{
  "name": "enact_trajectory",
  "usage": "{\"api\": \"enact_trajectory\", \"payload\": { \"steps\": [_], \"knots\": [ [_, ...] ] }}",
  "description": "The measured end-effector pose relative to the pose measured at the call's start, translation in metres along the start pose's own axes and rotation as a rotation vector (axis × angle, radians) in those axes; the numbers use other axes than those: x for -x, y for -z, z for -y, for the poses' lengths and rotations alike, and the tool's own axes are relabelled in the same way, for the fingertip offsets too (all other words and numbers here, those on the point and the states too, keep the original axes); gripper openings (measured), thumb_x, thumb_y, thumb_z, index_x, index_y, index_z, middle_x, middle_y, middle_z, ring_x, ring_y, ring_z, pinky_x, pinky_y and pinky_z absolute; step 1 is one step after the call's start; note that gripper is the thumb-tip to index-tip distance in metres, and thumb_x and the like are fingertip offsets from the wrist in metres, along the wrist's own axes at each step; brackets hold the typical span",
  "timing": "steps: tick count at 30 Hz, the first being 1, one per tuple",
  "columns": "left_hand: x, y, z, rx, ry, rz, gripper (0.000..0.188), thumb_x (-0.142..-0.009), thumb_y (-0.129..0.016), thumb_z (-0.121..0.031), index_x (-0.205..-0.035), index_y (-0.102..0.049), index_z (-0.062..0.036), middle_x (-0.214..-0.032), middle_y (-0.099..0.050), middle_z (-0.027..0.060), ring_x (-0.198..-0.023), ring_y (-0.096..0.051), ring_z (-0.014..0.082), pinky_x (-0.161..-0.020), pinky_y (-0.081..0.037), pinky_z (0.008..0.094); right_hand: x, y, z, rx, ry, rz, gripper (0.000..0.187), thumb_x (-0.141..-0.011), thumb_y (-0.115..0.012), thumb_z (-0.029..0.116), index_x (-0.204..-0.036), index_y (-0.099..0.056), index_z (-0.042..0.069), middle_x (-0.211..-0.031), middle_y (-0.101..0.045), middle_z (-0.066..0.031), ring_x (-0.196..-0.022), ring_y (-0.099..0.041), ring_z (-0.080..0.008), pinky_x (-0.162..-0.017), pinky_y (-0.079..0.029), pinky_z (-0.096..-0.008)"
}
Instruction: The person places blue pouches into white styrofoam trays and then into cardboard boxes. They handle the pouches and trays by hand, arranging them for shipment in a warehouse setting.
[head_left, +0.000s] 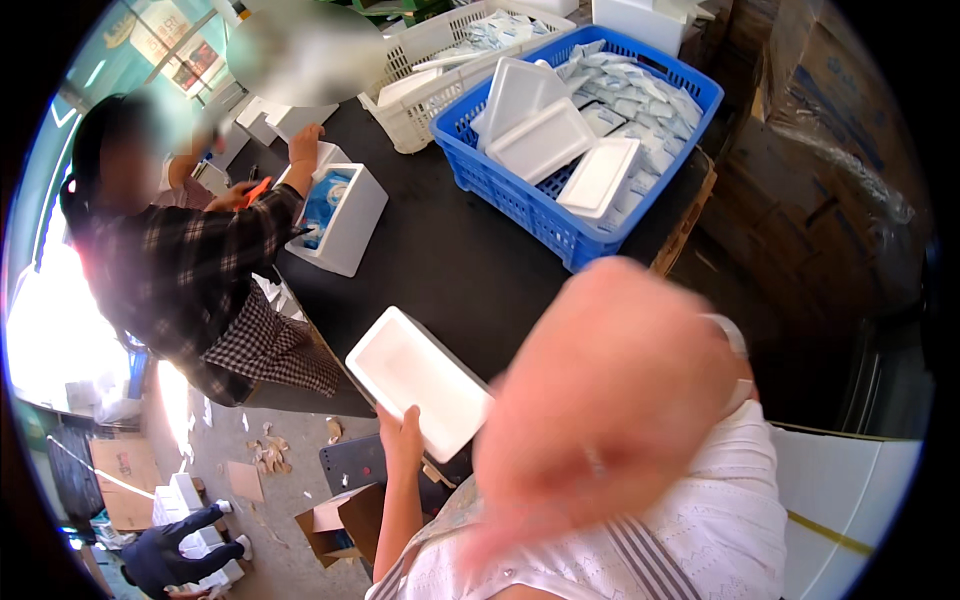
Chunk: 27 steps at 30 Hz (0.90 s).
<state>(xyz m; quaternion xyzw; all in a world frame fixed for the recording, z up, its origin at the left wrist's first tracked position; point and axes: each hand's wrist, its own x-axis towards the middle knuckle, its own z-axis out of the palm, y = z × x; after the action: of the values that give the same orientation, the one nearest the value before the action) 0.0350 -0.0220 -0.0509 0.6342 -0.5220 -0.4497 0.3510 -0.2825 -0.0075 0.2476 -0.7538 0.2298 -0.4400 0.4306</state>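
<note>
Your left hand [402, 428] is gripping the white foam lid [420, 382] at its six o'clock edge, over the black table [450, 260]. Your right hand [610, 390] is blurring close; its grip I can't tell.

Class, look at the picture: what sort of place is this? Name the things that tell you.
Probably a packing workshop: a blue crate of white foam lids and packets, an open foam box on the black table, and cardboard cartons on the floor.

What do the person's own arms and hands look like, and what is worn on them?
Both are bare: no gloves or long sleeves. The left hand and its forearm are uncovered. The right hand is a big blur close to the camera, with a white band at the wrist. The white top is textured.
</note>
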Motion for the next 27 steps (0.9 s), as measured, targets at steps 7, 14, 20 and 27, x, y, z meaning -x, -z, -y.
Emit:
{"api": "enact_trajectory", "payload": {
  "steps": [7,14,20,27],
  "knots": [
    [-0.014,-0.022,0.039,0.123,0.067,-0.126,0.056,-0.084,-0.054,-0.009,-0.134,-0.038,0.0113,-0.124,-0.057,0.023,-0.113,-0.058,0.0303,-0.099,-0.043,0.0371,0.08,0.031,0.058,-0.328,0.2,0.22,0.015,-0.081,-0.078,0.009,-0.08,-0.073,-0.005,-0.071,-0.069,-0.0148,-0.054,-0.064,-0.0196,-0.048,-0.049,-0.0241],
    [-0.009,-0.039,0.017,0.113,0.097,-0.038,0.07,-0.093,-0.064,-0.031,-0.138,-0.034,0.0138,-0.133,-0.051,0.0268,-0.124,-0.051,0.0326,-0.106,-0.038,0.0386,0.089,0.025,0.064,-0.221,0.414,0.345,0.016,-0.08,-0.081,0.011,-0.087,-0.075,-0.002,-0.072,-0.071,-0.0124,-0.057,-0.064,-0.0138,-0.047,-0.046,-0.0221],
    [-0.084,0.045,-0.044,-0.443,-0.401,-0.153,0.058,-0.092,-0.063,-0.029,-0.133,-0.048,0.0086,-0.131,-0.055,0.0301,-0.123,-0.053,0.043,-0.105,-0.04,0.0427,0.06,-0.016,-0.02,0.147,-0.321,0.035,0.02,-0.087,-0.075,0.014,-0.099,-0.07,-0.001,-0.08,-0.073,-0.0082,-0.067,-0.07,-0.0135,-0.06,-0.052,-0.0205],
    [-0.269,0.022,-0.069,-0.818,-0.816,-0.154,0.061,-0.081,-0.073,-0.015,-0.131,-0.045,0.0077,-0.127,-0.055,0.0284,-0.121,-0.051,0.0434,-0.104,-0.04,0.0462,0.05,-0.04,-0.057,0.16,-0.529,0.064,0.025,-0.089,-0.07,0.013,-0.109,-0.066,-0.002,-0.086,-0.074,-0.0083,-0.07,-0.068,-0.0125,-0.064,-0.053,-0.0228]
  ]
}}
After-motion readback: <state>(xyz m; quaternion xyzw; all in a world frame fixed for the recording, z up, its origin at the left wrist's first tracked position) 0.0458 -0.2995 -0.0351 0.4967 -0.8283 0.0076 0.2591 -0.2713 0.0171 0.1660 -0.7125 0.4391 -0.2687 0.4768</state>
